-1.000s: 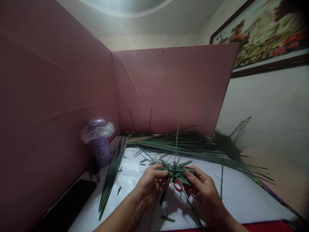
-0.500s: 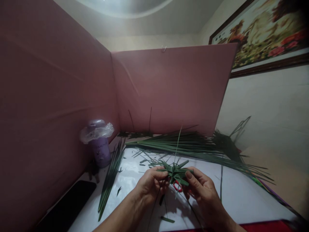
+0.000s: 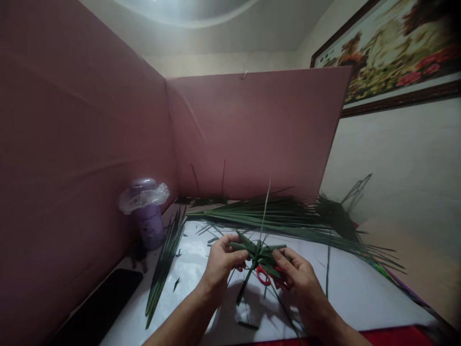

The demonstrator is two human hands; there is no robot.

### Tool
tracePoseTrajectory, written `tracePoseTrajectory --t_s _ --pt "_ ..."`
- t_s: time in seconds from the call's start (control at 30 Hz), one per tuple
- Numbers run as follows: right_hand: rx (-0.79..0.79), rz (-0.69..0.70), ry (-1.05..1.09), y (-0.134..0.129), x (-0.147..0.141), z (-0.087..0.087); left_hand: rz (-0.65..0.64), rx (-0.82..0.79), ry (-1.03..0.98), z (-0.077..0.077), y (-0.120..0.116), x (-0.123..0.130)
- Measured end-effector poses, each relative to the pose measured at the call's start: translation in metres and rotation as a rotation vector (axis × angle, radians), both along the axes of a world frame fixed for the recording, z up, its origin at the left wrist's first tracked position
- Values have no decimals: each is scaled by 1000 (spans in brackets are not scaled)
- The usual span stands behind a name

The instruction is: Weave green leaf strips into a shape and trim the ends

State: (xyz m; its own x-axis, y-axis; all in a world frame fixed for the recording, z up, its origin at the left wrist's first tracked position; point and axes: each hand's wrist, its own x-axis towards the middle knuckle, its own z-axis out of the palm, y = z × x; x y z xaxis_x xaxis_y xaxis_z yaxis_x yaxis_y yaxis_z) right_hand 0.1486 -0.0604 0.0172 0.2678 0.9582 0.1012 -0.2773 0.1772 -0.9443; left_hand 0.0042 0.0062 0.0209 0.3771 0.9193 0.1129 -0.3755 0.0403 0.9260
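Pink panels (image 3: 252, 129) back the white counter (image 3: 367, 293), and here we go: L hand (image 3: 224, 262) in from lower left, R hand (image 3: 300, 281) from lower right, forearms angled inward, hands up abv the surface. Both pinch the folded green leaf piece (image 3: 258, 253), one per side, thumbs on top, fingers curled under, hardly any gap. Piece sits ctr, b/w the two, spiky ends fanning, thin stem (image 3: 266, 206) poking up. Red loop handles (image 3: 264, 284) show just below, nr R hand. Long leaves (image 3: 245, 214) lie behind.
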Motion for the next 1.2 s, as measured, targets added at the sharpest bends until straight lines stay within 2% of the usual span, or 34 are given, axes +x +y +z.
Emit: tracePoseTrajectory --t_s 0.23,0.33,0.43,0.5,0.53,0.57,0.63,0.73,0.8,0.87,1.0,1.1,1.2 --pt "71 15 -51 5 1 -8 13 37 25 0 0 1" --pt "83 18 9 5 -1 -8 45 65 28 3 -1 0" --pt "42 -38 115 5 0 -8 282 167 71 12 -9 -2" --pt "-22 -88 155 6 3 -9 467 313 124 18 -17 -3" --pt "-51 -108 168 6 4 -9 482 377 165 19 -21 -3" --pt "-70 -124 182 7 6 -10 451 419 219 19 -25 -2" --pt "-66 -146 209 8 8 -11 300 421 341 15 -30 1" --pt "-8 -163 243 10 10 -10 -2 231 482 3 -27 10" --pt "9 -156 257 10 9 -9 -11 107 420 -4 -23 15" --pt "-4 -102 256 9 7 -9 -71 11 247 -7 -20 17" --pt "7 31 163 5 0 -13 -189 -109 -49 -3 -22 16" --pt "-1 71 -112 6 0 -15 -136 -182 -97 -1 -22 14" --pt "-32 -4 -429 10 13 -10 -36 -224 -69 1 -15 9"
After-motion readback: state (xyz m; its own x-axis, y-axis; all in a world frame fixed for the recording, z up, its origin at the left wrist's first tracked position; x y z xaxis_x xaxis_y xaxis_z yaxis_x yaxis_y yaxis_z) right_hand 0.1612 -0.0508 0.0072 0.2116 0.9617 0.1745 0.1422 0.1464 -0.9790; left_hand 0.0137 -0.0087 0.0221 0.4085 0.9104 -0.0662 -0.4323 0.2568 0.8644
